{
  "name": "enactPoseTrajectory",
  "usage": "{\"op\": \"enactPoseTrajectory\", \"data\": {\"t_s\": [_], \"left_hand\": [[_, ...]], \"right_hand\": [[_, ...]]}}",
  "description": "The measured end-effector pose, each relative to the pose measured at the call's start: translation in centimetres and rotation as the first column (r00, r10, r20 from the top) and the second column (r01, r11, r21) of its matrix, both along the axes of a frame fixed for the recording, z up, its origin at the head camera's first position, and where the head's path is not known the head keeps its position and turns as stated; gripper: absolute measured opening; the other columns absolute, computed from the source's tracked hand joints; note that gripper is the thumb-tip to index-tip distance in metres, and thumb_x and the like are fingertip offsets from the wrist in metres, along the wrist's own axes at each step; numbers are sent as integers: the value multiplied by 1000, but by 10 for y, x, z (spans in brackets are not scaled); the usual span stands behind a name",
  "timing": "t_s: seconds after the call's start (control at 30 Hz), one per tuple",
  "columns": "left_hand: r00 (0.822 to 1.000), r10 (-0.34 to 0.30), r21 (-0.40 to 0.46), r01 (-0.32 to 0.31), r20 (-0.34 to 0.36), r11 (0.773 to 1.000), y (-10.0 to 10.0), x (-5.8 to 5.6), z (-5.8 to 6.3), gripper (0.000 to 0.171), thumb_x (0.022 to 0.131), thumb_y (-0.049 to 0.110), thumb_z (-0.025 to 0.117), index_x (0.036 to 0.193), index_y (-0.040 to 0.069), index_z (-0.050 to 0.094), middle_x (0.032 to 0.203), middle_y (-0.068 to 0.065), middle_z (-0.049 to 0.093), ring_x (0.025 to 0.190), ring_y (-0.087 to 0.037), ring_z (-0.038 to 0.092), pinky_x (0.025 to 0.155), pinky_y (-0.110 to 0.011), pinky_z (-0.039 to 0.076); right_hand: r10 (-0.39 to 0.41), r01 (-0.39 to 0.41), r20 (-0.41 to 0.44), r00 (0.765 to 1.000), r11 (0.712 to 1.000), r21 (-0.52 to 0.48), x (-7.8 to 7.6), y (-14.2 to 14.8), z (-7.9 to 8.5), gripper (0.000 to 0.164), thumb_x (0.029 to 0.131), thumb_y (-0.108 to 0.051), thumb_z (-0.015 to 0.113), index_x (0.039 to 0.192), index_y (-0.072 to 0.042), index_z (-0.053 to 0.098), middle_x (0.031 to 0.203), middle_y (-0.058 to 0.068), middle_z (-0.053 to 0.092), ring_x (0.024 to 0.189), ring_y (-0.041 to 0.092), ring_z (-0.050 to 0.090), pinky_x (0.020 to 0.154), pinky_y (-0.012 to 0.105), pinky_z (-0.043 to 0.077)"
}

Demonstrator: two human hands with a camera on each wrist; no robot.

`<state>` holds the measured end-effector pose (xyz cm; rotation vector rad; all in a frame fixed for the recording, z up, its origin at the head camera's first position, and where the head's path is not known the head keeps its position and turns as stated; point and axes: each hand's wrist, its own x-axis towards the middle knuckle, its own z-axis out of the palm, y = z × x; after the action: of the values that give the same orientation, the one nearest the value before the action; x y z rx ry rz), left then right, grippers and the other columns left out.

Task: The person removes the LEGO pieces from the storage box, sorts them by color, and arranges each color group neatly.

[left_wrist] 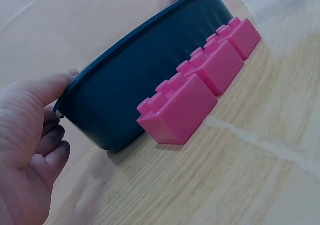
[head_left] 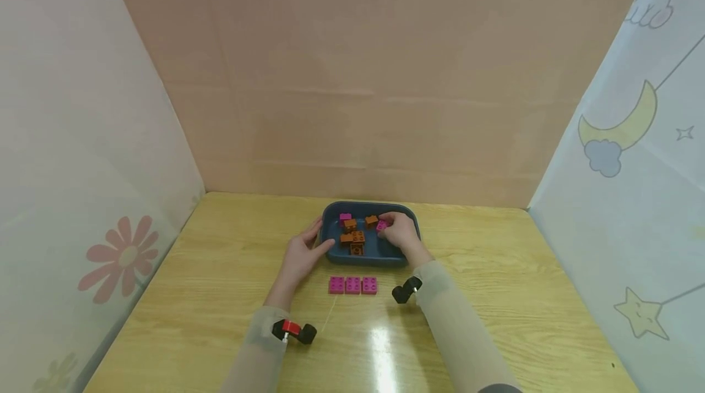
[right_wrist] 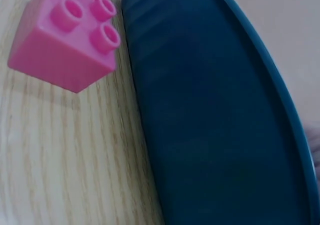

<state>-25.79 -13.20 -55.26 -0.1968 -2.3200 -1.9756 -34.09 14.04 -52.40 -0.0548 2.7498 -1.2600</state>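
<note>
A dark blue tray (head_left: pixel 369 261) sits near the back of the table. My left hand (head_left: pixel 299 256) grips its left end, thumb at the rim and fingers curled beneath it, as the left wrist view shows. Inside the tray, my right hand (head_left: pixel 402 235) pinches a pink building brick (head_left: pixel 381 226) between thumb and fingers. Several orange-brown bricks (head_left: pixel 358 236) lie in the tray's left and middle, with another pink brick (head_left: pixel 345 217) at its back left. Three pink bricks (left_wrist: pixel 182 107) stand studs up in a row before the tray. The tray wall (right_wrist: pixel 210 115) hides most of my right hand in the right wrist view.
The wooden table (head_left: pixel 220 270) extends around the tray. A brown paper wall (head_left: pixel 358 87) rises behind it, and pale printed sheets (head_left: pixel 617 221) stand at both sides. A thin pale line (head_left: pixel 328 313) runs on the tabletop below the pink row.
</note>
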Motion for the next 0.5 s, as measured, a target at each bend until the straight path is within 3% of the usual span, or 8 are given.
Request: {"op": "enactPoseTrajectory", "data": {"t_s": [0.5], "left_hand": [[1000, -3, -10, 3, -2, 1000, 1, -1, 1, 74, 99, 26, 81, 159, 0, 46, 168, -4, 42, 158, -24, 33, 123, -37, 36]], "right_hand": [[10, -9, 20, 1000, 999, -34, -1, 1, 2, 48, 89, 0, 81, 136, -5, 73, 131, 18, 72, 117, 36, 66, 97, 51, 58]]}}
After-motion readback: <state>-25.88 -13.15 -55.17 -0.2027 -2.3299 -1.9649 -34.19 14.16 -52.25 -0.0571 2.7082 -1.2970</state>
